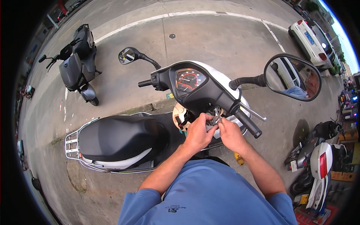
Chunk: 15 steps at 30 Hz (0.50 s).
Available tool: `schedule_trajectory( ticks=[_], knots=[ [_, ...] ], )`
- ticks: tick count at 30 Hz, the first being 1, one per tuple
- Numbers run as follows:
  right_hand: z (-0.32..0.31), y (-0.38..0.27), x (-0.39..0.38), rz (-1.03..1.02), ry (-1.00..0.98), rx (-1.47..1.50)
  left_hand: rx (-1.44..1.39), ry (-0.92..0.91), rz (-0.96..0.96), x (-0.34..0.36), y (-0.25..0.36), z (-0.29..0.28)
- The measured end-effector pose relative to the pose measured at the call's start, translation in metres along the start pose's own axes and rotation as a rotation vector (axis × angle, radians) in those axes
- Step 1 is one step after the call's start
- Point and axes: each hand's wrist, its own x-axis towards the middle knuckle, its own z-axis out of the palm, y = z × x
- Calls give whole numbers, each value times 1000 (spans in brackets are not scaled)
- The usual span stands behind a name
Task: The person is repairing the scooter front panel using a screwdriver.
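Observation:
I stand beside a white and black scooter (pixel 123 138), with both arms reaching under its handlebar. My left hand (pixel 198 133) is closed, thumb and fingers pinching a small grey part (pixel 214 120) whose kind I cannot make out. Against it, my right hand (pixel 229 134) is closed on a slim metal tool (pixel 217 112) that points up toward the steering column; its working end is partly hidden. Some wires (pixel 222 111) show just beside the fingers. The dashboard (pixel 188 80) is right above, and a cream rounded object with black straps (pixel 179 115) sits left of my hands.
The right mirror (pixel 292 77) and right handle grip (pixel 247 123) stick out near my right arm. A yellow shoe (pixel 239 158) is below. A grey scooter (pixel 77 67) stands far left, a white car (pixel 309 41) far right, and another scooter (pixel 318 161) at lower right.

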Motion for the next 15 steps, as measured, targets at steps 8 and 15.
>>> schedule_trajectory(
  ticks=[8,15],
  knots=[
    [6,5,3,3,20,41,63,73,133,0,-4,6],
    [3,3,4,35,-30,46,109,56,138,1,-1,2]
  ],
)
